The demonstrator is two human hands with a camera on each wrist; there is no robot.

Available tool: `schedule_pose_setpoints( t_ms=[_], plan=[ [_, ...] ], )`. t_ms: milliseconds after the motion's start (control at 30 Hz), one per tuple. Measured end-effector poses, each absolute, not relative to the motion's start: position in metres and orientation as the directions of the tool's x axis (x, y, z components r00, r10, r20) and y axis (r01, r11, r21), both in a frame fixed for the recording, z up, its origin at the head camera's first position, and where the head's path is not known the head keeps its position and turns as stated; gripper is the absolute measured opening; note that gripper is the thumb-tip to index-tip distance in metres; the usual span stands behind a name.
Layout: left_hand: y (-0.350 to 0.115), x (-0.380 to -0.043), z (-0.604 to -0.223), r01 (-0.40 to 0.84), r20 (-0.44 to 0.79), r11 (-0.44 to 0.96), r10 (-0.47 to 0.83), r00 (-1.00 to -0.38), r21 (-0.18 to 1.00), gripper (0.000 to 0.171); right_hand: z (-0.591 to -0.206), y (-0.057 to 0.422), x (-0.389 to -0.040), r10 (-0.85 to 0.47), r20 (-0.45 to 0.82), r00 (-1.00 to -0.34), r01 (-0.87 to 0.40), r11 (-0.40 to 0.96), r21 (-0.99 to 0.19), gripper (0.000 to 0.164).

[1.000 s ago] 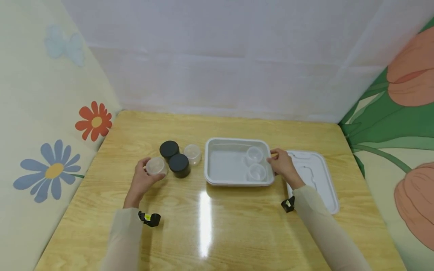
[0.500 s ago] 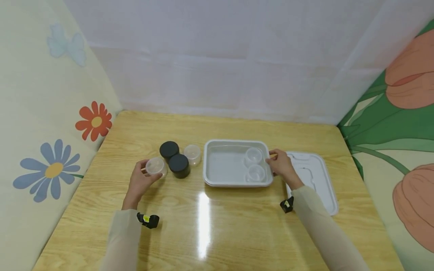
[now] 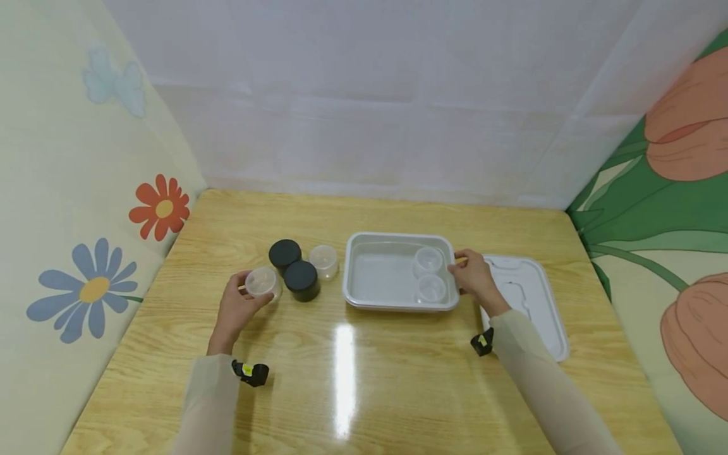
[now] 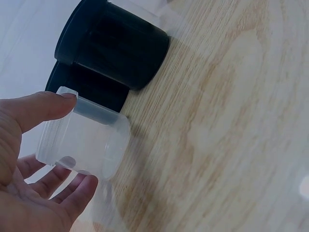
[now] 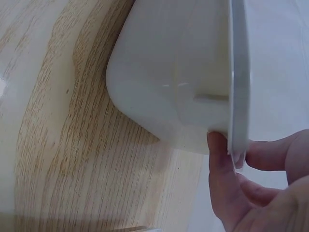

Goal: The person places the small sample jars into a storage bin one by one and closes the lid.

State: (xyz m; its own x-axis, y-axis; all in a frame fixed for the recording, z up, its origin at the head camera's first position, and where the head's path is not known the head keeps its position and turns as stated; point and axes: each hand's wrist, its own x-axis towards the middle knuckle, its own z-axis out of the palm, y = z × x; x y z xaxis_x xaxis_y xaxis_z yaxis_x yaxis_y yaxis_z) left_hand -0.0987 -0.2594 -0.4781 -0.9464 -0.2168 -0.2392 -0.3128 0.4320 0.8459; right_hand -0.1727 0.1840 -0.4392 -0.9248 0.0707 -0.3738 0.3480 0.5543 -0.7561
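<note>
A small clear plastic jar [image 3: 262, 283] with a ribbed, translucent lid stands on the table at the left. My left hand [image 3: 234, 311] holds it between thumb and fingers around the lid end. Two black round jars [image 3: 302, 280] stand close beside it, with another clear jar [image 3: 324, 262] to their right. My right hand [image 3: 476, 279] pinches the right rim of a white rectangular container [image 3: 378, 303], thumb on one side of the rim and fingers on the other. Inside that container, two clear jars [image 3: 430, 289] sit at the right end.
A white rectangular lid [image 3: 546, 303] lies on the wooden table [image 3: 398, 385] to the right, partly under my right forearm. A white sheet [image 3: 364, 126] hangs behind the table, and flower-printed walls flank both sides.
</note>
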Motion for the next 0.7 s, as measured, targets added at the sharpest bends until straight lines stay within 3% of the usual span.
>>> schedule_pose_setpoints(
  t_ms=[700],
  plan=[
    [-0.2627,-0.0976,-0.4774,-0.304,-0.227,0.454,-0.216,-0.95,0.838,0.073,-0.4397,0.1837,-0.1743,0.083,-0.362,-0.929,0.341,0.573,-0.745,0.043]
  ],
)
